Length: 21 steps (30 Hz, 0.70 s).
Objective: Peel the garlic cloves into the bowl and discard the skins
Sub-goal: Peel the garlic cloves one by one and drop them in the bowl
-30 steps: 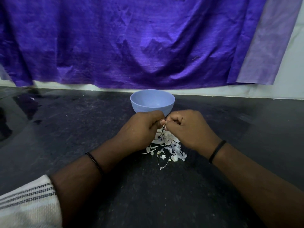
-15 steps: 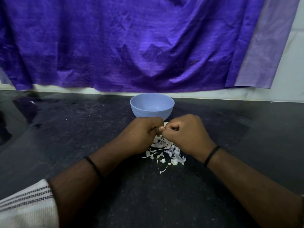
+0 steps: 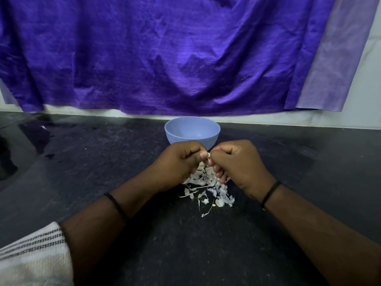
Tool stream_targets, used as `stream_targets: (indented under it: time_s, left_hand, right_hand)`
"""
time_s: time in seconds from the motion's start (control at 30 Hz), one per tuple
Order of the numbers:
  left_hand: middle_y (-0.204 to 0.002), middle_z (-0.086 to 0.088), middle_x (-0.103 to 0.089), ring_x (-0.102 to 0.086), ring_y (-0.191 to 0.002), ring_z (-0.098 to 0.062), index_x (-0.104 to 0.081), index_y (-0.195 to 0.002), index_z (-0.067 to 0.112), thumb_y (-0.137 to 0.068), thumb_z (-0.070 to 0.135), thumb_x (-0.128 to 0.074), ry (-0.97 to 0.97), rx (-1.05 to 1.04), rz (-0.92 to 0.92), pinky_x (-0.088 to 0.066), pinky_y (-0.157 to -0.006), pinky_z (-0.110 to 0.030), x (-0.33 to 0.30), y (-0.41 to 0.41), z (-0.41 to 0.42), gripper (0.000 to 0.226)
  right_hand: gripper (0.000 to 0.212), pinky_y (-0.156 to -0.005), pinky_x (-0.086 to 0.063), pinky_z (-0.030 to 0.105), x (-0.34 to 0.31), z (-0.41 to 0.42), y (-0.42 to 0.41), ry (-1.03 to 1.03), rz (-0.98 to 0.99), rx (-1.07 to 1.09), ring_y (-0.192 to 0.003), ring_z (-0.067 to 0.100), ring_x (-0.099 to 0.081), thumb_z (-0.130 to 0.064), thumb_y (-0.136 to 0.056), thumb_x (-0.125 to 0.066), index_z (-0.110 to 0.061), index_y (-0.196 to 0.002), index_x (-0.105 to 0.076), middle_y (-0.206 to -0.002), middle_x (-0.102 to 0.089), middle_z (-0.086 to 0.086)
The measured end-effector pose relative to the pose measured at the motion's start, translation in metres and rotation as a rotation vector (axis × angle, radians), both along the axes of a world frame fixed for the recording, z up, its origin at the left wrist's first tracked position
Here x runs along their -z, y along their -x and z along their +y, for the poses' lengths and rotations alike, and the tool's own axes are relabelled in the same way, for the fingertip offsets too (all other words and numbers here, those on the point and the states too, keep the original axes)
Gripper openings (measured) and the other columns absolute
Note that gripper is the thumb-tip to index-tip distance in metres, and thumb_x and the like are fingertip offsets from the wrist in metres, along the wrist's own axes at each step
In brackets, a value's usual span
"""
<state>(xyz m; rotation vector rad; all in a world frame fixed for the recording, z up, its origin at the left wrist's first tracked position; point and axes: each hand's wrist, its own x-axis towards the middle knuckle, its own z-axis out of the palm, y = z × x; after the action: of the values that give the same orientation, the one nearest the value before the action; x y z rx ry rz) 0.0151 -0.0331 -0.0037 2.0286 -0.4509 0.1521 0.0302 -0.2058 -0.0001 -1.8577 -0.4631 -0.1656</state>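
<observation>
Above the skins [image 3: 208, 183] on the tabletop [image 3: 103, 162], both hands, left hand [image 3: 181, 162] and right hand [image 3: 237, 162], still pinch one garlic clove [image 3: 208, 155]. Nothing has shifted; peeling continues near the bowl [image 3: 192, 131].

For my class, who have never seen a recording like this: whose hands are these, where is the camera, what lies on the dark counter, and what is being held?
There is no machine: a person wears a camera on the head, looking forward and down. The left hand and right hand meet at the fingertips, pinching a small pale piece, probably a garlic clove, mostly hidden. Below them a pile of garlic skins lies on the black counter. Behind the hands stands a blue bowl; its contents are out of sight. A purple cloth hangs behind.
</observation>
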Motion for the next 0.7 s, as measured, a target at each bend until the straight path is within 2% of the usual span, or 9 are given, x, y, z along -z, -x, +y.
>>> stream_targets:
  time_s: [0.1,0.2,0.3,0.33,0.43,0.6,0.7]
  left_hand:
    - [-0.061,-0.009,-0.056,-0.046,-0.043,-0.013,-0.064,-0.091,0.011,-0.094,0.015,-0.066,0.129,-0.091,-0.026,-0.039,-0.04,-0.023,0.0003,-0.0003,-0.0032,0.006]
    - [-0.053,0.001,-0.059,-0.049,-0.04,-0.008,-0.07,-0.09,0.004,-0.088,0.011,-0.072,0.191,-0.171,-0.083,-0.04,-0.041,-0.019,0.0027,0.0006,-0.0053,0.008]
    - [-0.051,0.001,-0.064,-0.052,-0.039,-0.005,-0.076,-0.09,0.002,-0.089,0.012,-0.071,0.191,-0.213,-0.097,-0.043,-0.043,-0.019,0.0039,0.0019,-0.0069,0.011]
    - [-0.054,-0.001,-0.066,-0.055,-0.041,-0.009,-0.076,-0.091,0.002,-0.09,0.012,-0.071,0.205,-0.208,-0.086,-0.044,-0.044,-0.021,0.0038,0.002,-0.0073,0.011]
    - [-0.072,-0.013,-0.073,-0.065,-0.057,-0.032,-0.076,-0.091,0.004,-0.092,0.015,-0.068,0.244,-0.148,-0.043,-0.048,-0.05,-0.03,0.0029,0.0023,-0.0074,0.013]
    - [-0.078,-0.015,-0.073,-0.064,-0.055,-0.021,-0.074,-0.092,-0.003,-0.093,0.009,-0.067,0.319,-0.114,0.008,-0.047,-0.044,-0.027,0.0021,0.0042,-0.0066,0.014]
    - [-0.085,-0.02,-0.073,-0.063,-0.055,-0.022,-0.073,-0.097,-0.005,-0.095,0.007,-0.063,0.418,-0.107,0.076,-0.045,-0.042,-0.026,0.0019,0.0021,-0.0049,0.016]
  right_hand:
    - [0.03,-0.048,-0.051,0.031,0.0001,-0.0031,-0.0004,-0.019,0.014,-0.03,-0.047,0.019,-0.057,-0.004,-0.086,-0.06,-0.014,-0.06,-0.07,-0.053,-0.062,0.006]
    - [0.027,-0.05,-0.053,0.032,0.0011,-0.0034,-0.0003,-0.025,0.006,-0.032,-0.049,0.02,-0.058,-0.004,-0.086,-0.061,-0.013,-0.063,-0.071,-0.054,-0.063,0.006]
    - [0.024,-0.05,-0.053,0.031,0.0001,-0.0033,-0.0005,-0.023,-0.004,-0.032,-0.051,0.018,-0.06,-0.005,-0.087,-0.061,-0.011,-0.066,-0.072,-0.056,-0.064,0.004]
    - [0.024,-0.05,-0.053,0.031,0.0001,-0.0037,-0.001,-0.021,-0.006,-0.03,-0.051,0.018,-0.06,-0.005,-0.088,-0.061,-0.012,-0.067,-0.072,-0.056,-0.064,0.003]
    - [0.022,-0.051,-0.053,0.031,0.0009,-0.005,-0.0021,-0.02,-0.011,-0.034,-0.051,0.017,-0.061,-0.007,-0.09,-0.062,-0.012,-0.07,-0.072,-0.058,-0.065,0.004]
    - [0.021,-0.051,-0.053,0.029,0.0009,-0.0044,-0.0008,-0.008,-0.02,-0.06,-0.054,0.016,-0.061,-0.004,-0.09,-0.061,-0.01,-0.074,-0.073,-0.061,-0.066,0.004]
    - [0.021,-0.051,-0.053,0.029,0.0002,-0.0048,-0.0005,0.007,-0.023,-0.048,-0.054,0.016,-0.062,-0.003,-0.089,-0.06,-0.009,-0.073,-0.073,-0.06,-0.066,0.004]
